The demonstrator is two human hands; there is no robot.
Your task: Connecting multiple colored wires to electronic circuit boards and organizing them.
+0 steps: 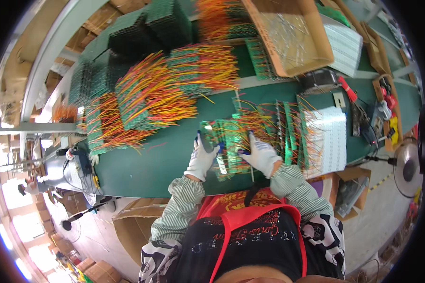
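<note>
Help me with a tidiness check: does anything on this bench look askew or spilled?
Slightly: orange and yellow wires on the stacked green boards beyond the left hand splay unevenly past the edge, looking untidy. No obvious spill.

Most elbow room is lower left of centre: a wide stretch of green tabletop [141,172] a hand could slide across, left of the left hand [203,158]. Going up from there you hit wired boards [156,94] with loose wire ends poking out, snag city. Upper right of centre, a cardboard box [269,47] blocks the way. Right of the right hand [261,154], upright boards [289,129] and a white stack [333,141] wall things off, with just a thin green strip past them.
</note>
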